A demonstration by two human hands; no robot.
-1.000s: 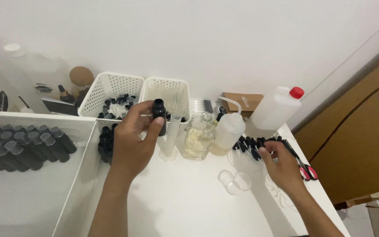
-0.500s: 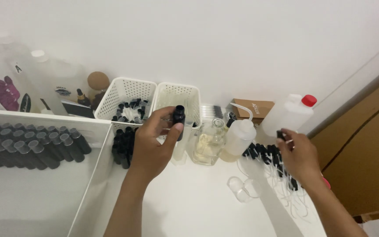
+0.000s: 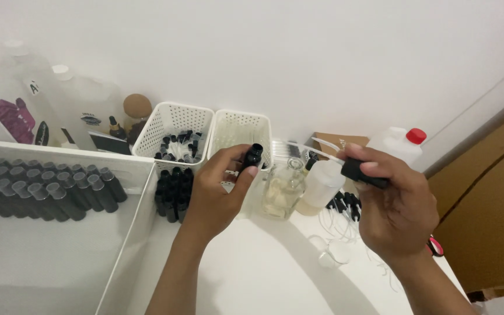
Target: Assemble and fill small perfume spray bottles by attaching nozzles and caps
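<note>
Above the white surface (image 3: 275, 268), your left hand (image 3: 217, 192) grips a small black bottle (image 3: 252, 157) and your right hand (image 3: 395, 210) pinches a black spray cap (image 3: 360, 172), with a clear glass bottle (image 3: 279, 189), a squeeze bottle (image 3: 321, 185) and loose black caps (image 3: 342, 204) between them, two white baskets (image 3: 170, 125) behind.

We worked at what looked like a small home bottling bench, a white table (image 3: 275, 274) pushed against a bare white wall (image 3: 298, 52). What marked it so were the supplies around us: a white tray (image 3: 141, 192) lined with rows of small dark bottles (image 3: 48, 189), two white perforated baskets (image 3: 173, 125) holding black caps, large clear jugs (image 3: 83, 108) at the back, a squeeze bottle (image 3: 322, 184) and a glass flask (image 3: 281, 192).
</note>
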